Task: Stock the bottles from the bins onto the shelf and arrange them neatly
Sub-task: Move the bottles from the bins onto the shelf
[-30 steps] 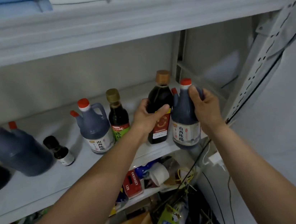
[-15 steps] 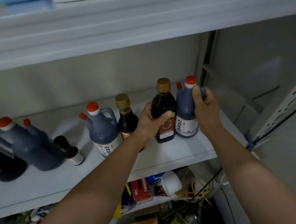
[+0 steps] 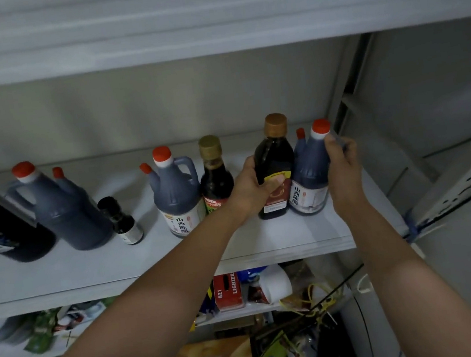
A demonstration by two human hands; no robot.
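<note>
Grey-white metal shelving fills the view, and its middle shelf (image 3: 293, 238) carries a row of dark bottles, all standing upright. Near the right end, the left hand (image 3: 252, 191) is wrapped around a brown-capped sauce bottle (image 3: 273, 155), with the thumb lying across the red label and the fingers curled behind. Just beside it on the right stands a red-capped vinegar jug (image 3: 307, 177) with a white label. The right hand (image 3: 343, 164) grips its far side, fingers curled near the neck. Both seem to rest on the shelf, though the hands hide part of their bases.

Left of the gripping hand is a gold-capped bottle (image 3: 214, 178), its lower part hidden by the wrist. A second vinegar jug (image 3: 175, 198), handle turned to the right, stands close against it. Further left come a small black-capped bottle (image 3: 121, 220), then a larger red-capped jug (image 3: 62, 213), and a black bottle (image 3: 1, 227) at the frame's left edge. On the lower shelf (image 3: 56, 351) sit a red carton (image 3: 228, 291) and a tangle of yellow cord (image 3: 313, 300).
</note>
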